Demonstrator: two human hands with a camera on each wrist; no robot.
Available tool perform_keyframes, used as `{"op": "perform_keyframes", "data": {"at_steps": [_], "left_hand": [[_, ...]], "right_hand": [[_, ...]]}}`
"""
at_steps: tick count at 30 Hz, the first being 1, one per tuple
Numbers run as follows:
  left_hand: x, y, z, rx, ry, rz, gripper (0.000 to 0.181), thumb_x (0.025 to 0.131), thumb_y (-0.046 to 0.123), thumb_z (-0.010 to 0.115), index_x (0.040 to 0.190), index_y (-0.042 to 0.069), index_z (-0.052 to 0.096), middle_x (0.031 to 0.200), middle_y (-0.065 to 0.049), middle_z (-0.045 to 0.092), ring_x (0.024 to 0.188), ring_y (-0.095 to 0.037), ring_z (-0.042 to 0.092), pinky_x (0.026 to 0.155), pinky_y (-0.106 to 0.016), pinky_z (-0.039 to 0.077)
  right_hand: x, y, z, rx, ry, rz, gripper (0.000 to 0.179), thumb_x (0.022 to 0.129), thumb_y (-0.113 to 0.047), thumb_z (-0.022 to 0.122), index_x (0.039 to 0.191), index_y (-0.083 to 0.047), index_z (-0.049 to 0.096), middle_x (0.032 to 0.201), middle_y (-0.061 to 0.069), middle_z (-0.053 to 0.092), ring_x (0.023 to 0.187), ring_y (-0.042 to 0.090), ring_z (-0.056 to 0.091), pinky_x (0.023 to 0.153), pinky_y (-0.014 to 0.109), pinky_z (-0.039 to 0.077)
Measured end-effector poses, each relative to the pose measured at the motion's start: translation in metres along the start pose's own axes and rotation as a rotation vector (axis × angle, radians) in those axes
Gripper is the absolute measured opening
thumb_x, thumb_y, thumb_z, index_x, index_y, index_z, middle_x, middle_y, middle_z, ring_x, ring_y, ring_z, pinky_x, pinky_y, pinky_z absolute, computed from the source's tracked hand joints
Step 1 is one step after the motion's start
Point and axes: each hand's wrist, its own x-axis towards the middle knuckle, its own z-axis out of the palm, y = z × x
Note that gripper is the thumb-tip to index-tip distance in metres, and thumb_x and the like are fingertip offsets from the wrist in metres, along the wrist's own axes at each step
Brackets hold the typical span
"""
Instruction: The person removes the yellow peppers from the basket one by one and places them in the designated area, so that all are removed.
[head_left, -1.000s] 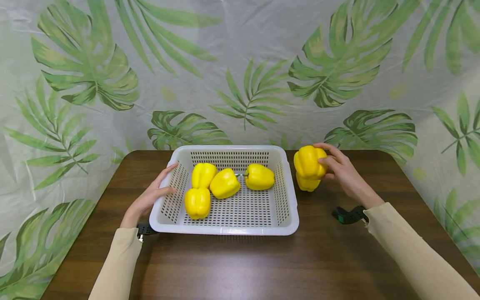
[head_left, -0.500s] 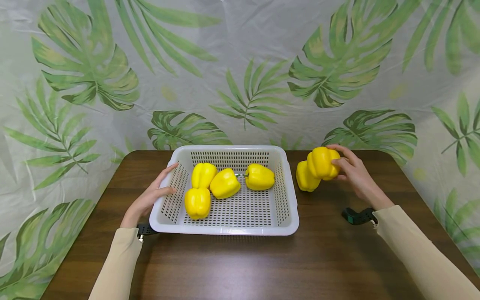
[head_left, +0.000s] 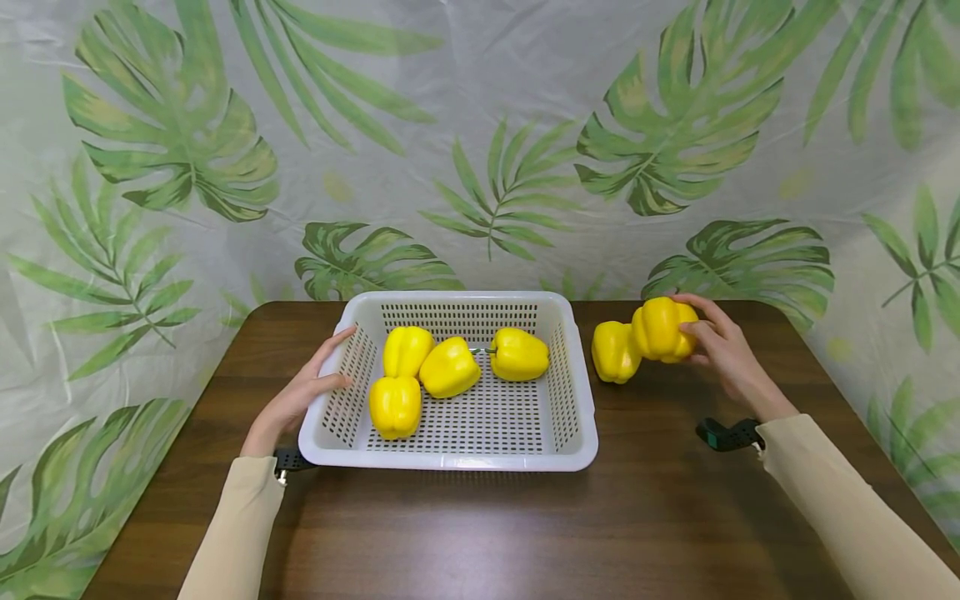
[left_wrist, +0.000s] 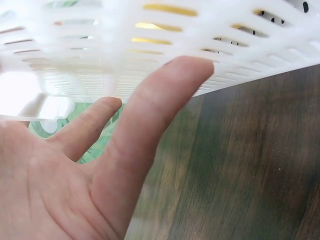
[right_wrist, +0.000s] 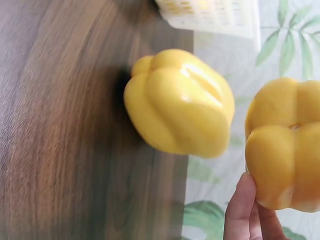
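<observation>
On the right, my right hand (head_left: 727,358) pinches a yellow bell pepper (head_left: 663,330) between thumb and fingers, above the table. A second yellow bell pepper (head_left: 615,353) stands on the table just left of it; the right wrist view shows that table pepper (right_wrist: 177,102) apart from the held pepper (right_wrist: 285,145). My left hand (head_left: 296,396) rests against the left side of a white perforated plastic basket (head_left: 450,461). In the left wrist view its thumb (left_wrist: 150,115) lies fairly straight along the slotted wall.
Several more yellow peppers lie in the basket, one pepper (head_left: 519,355) toward its right side and a group with a front pepper (head_left: 395,407) on the left. The brown wooden table (head_left: 450,533) ends at a leaf-print cloth (head_left: 510,100) behind.
My right hand has carried its pepper to the right, away from above the table pepper, which now shows more fully. The left hand and basket have stayed still.
</observation>
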Motion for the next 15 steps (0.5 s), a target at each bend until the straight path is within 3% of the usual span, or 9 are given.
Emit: {"op": "perform_keyframes", "data": {"at_steps": [10,15], "left_hand": [[-0.001,0.001,0.001,0.003,0.004,0.003,0.073,0.093,0.007,0.050,0.153,0.025,0.013,0.155,-0.019,0.008,0.121,-0.055,0.035,0.076,-0.057,0.051],[0.000,0.002,0.001,-0.007,0.008,0.004,0.072,0.093,0.006,0.050,0.153,0.026,0.014,0.154,-0.019,0.010,0.121,-0.055,0.036,0.076,-0.057,0.051]], "right_hand": [[-0.006,0.017,-0.013,-0.051,0.041,0.031,0.035,0.100,-0.021,0.049,0.134,-0.028,0.046,0.110,-0.003,0.049,0.080,0.007,0.062,0.066,0.028,0.055],[-0.008,0.031,-0.020,-0.115,0.054,0.069,0.039,0.101,-0.023,0.048,0.140,-0.026,0.042,0.115,0.002,0.045,0.080,0.007,0.060,0.067,0.031,0.055]]}}
